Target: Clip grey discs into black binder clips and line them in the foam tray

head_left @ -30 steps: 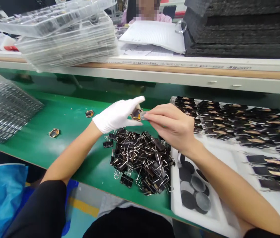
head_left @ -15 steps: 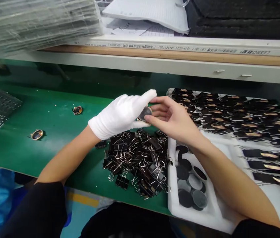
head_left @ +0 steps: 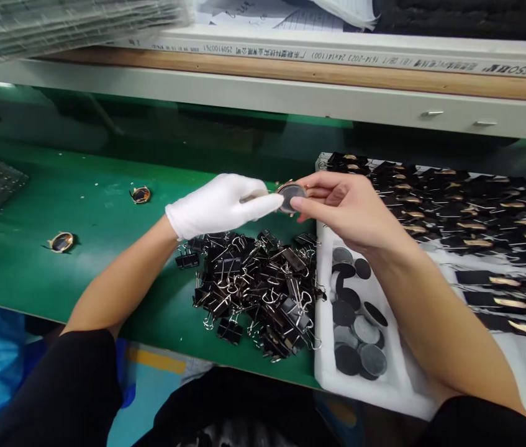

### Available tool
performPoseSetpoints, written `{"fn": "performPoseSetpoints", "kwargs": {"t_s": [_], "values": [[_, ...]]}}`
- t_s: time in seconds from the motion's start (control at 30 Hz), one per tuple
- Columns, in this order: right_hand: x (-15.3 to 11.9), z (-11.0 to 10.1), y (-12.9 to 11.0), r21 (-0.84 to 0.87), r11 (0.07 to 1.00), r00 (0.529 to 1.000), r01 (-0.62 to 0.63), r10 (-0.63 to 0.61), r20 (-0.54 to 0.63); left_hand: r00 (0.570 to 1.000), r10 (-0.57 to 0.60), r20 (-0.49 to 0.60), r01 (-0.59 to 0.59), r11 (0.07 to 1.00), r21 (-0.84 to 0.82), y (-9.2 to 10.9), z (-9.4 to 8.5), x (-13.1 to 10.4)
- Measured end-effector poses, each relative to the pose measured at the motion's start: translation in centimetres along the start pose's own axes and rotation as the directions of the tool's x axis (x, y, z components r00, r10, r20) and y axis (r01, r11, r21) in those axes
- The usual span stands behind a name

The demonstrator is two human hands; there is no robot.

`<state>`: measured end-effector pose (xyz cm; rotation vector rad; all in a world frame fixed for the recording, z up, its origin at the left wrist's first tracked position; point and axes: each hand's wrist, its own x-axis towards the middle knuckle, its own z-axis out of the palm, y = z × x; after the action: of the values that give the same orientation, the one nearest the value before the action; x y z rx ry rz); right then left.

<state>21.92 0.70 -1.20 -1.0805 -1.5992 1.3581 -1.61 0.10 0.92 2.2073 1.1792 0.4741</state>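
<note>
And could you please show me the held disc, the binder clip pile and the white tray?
Held disc (head_left: 294,190), head view: upper grey face.
Binder clip pile (head_left: 256,292), head view: middle.
White tray (head_left: 325,338), head view: left rim.

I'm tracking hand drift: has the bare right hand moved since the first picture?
Yes: the right hand moved rightward, relative to the binder-clip pile.

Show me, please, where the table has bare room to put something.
The green table has open patches between the two loose round pieces and the left forearm, and between that forearm and the clip pile. Crowded: that pile, the white tray of discs, and the clip rows at right.
</note>
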Motion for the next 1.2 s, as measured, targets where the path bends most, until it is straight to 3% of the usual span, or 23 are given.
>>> {"fn": "performPoseSetpoints", "kwargs": {"t_s": [0.1,0.23,0.3,0.37,0.47,0.57,0.67,0.73,0.83,0.93,1.07,1.2], "values": [[0.2,-0.9,0.0,-0.028,0.999,0.993,0.037,-0.04,-0.11,0.97,-0.1,0.222,0.044,0.969,0.242,-0.3,-1.0,-0.5],[0.2,-1.4,0.0,-0.045,0.998,0.991,0.048,-0.053,-0.119,0.902,-0.275,0.334,0.098,0.882,0.461,-0.7,-1.1,-1.2],[0.2,-1.5,0.0,-0.035,0.998,0.994,0.048,-0.051,-0.101,0.889,-0.231,0.395,0.048,0.905,0.422,-0.8,-1.0,-1.2],[0.2,-1.6,-0.3,-0.007,1.0,0.998,0.028,-0.028,-0.06,0.903,-0.12,0.412,-0.019,0.948,0.318,-0.9,-1.1,-1.2],[0.0,-2.1,-0.8,0.059,0.997,0.995,-0.052,0.046,0.091,0.945,0.007,0.327,-0.051,0.991,0.124,-0.8,-1.8,-1.1],[-0.2,-2.3,-1.1,0.105,0.985,0.956,-0.138,0.105,0.273,0.993,0.017,0.113,-0.012,0.999,-0.045,-0.5,-2.3,-1.1],[-0.3,-1.9,-1.0,0.171,0.971,0.923,-0.167,0.093,0.373,0.992,0.018,-0.121,-0.032,0.993,-0.115,-0.1,-1.7,-0.9],[-0.3,-1.5,-0.7,0.218,0.965,0.922,-0.149,0.056,0.384,0.977,0.032,-0.211,-0.059,0.991,-0.123,0.2,-1.0,-0.8],[-0.3,-1.1,-0.4,0.236,0.965,0.934,-0.113,0.022,0.355,0.973,-0.002,-0.231,-0.038,0.984,-0.173,0.7,-0.1,-0.8],[-0.4,-1.2,-0.4,0.193,0.976,0.946,-0.1,0.033,0.324,0.982,-0.081,-0.17,0.044,0.976,-0.211,0.9,0.3,-0.8],[-0.5,-1.2,-0.5,0.155,0.983,0.954,-0.1,0.05,0.296,0.981,-0.153,-0.115,0.138,0.981,-0.135,1.0,0.4,-0.7],[-0.5,-0.7,-0.6,0.139,0.985,0.956,-0.1,0.056,0.289,0.987,-0.143,-0.073,0.133,0.983,-0.123,0.9,0.7,-0.6]]}}
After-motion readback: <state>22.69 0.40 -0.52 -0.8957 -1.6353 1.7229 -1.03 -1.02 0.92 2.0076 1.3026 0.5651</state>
